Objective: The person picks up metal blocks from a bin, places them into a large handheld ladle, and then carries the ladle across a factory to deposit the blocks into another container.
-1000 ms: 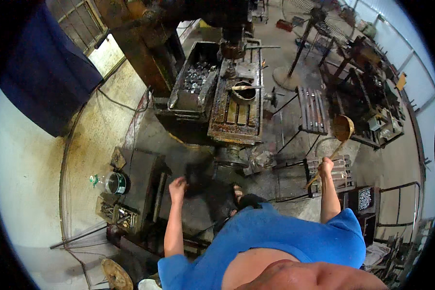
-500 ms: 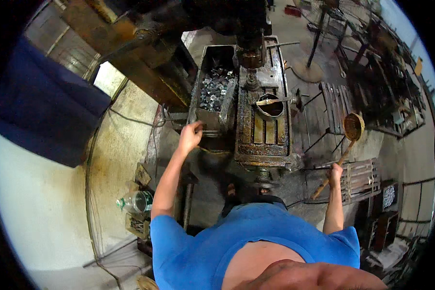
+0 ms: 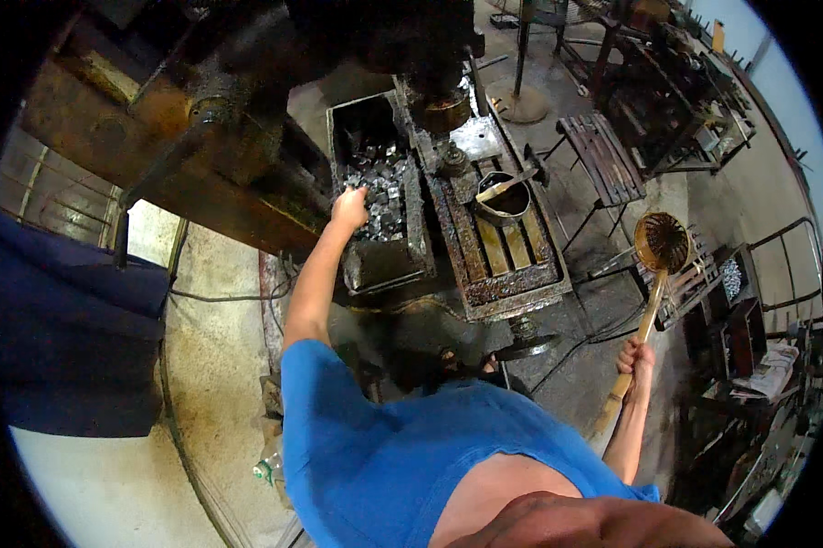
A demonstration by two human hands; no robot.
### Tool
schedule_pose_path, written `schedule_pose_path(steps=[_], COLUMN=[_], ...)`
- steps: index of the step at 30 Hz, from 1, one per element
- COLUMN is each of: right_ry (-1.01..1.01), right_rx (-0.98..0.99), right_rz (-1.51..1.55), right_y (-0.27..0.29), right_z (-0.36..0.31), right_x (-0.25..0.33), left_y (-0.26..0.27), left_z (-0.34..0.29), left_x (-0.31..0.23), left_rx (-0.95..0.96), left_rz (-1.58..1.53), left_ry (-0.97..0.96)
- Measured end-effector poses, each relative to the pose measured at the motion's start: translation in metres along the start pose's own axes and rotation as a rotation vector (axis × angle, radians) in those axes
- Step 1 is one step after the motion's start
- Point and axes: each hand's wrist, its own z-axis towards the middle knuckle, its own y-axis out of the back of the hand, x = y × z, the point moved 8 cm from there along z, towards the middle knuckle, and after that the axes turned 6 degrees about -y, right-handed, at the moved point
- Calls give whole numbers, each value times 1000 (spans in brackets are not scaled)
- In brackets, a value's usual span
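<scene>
My right hand (image 3: 635, 356) is wrapped round the wooden handle of a strainer ladle (image 3: 663, 240), whose round, ribbed bowl is raised at the right. On the left, my left arm stretches forward and my left hand (image 3: 350, 210) is at the left wall of a long metal bin (image 3: 379, 265). Its fingers look curled; what they hold, if anything, is hidden. Many small shiny metal pieces (image 3: 384, 187) lie heaped inside the bin, right beside that hand.
Right of the bin stands a slotted, oily machine table (image 3: 512, 292) under a dark machine head. A round pan (image 3: 506, 201) with a brush (image 3: 503, 187) across it sits there. A slatted stool (image 3: 601, 160) and a slatted bench (image 3: 685, 283) stand at the right. A cable (image 3: 224, 297) runs at left.
My left hand has moved forward from the bin's near end to its left wall by the metal pieces. The strainer ladle's bowl has turned to show its inside. My view has swung right.
</scene>
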Motion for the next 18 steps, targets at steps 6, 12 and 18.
schedule_pose_path(steps=[6,12,18], right_ry=[-30,-20,-11], right_rx=[-18,-33,-66], right_rz=[138,176,231], right_y=[-32,-68,-119], right_z=[-52,-95,-115], right_x=[-24,-59,-90], left_y=[-24,-58,-76], left_z=[24,85,113], left_x=[-4,5,12], left_rx=[232,318,829], left_rz=[204,441,533], left_ry=[-29,-136,-142])
